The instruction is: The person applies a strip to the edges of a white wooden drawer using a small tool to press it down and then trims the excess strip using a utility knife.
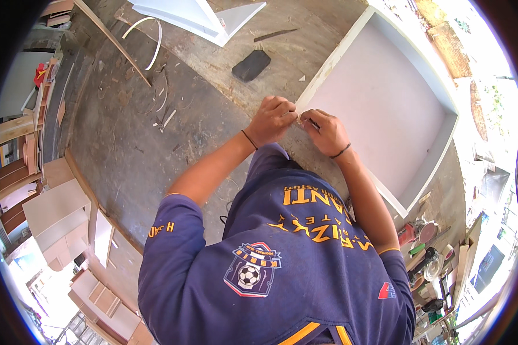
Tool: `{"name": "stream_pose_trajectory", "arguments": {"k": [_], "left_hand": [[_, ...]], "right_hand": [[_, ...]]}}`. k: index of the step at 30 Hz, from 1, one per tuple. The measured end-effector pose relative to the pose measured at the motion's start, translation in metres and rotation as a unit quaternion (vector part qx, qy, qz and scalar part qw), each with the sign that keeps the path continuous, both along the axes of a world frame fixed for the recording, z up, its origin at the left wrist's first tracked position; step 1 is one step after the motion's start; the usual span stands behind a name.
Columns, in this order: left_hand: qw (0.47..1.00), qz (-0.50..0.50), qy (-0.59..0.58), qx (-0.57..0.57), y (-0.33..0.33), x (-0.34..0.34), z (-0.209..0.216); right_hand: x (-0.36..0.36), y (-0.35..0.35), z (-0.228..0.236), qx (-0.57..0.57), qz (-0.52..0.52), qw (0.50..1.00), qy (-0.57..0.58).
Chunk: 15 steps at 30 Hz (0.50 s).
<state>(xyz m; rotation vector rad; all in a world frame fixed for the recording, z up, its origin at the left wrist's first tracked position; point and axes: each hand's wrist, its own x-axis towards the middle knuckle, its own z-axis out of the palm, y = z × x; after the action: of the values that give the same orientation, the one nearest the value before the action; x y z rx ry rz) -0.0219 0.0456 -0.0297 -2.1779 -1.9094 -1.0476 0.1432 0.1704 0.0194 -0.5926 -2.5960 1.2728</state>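
My left hand (272,119) is closed in a pinch near the left edge of a large shallow white box (315,92). Its fingertips meet at a small pale bit, too small to make out. Close beside it, my right hand (326,132) is curled round a slim dark thing (313,123), of which only a short piece shows between the fingers. The two hands almost touch, at the box's rim. The box lies with its pale inner face up, to the right of my hands.
A dark rounded block (251,65) lies on the worn worktop beyond my hands. Farther off are an angled white panel (204,23), a curled white strip (155,40) and a long wooden stick (112,43). Tools, including a red grinder (410,233), lie at the right.
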Motion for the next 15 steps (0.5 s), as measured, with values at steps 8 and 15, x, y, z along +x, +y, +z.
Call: {"name": "stream_pose_trajectory", "arguments": {"k": [8,15], "left_hand": [[0.968,0.149,-0.203,-0.004,0.0,0.034,-0.007],[0.9,0.255,-0.353,0.012,0.004,0.059,-0.014]], "right_hand": [[0.0,-0.001,0.001,-0.012,-0.008,1.0,0.001],[-0.002,-0.002,0.0,-0.004,-0.019,1.0,0.01]]}}
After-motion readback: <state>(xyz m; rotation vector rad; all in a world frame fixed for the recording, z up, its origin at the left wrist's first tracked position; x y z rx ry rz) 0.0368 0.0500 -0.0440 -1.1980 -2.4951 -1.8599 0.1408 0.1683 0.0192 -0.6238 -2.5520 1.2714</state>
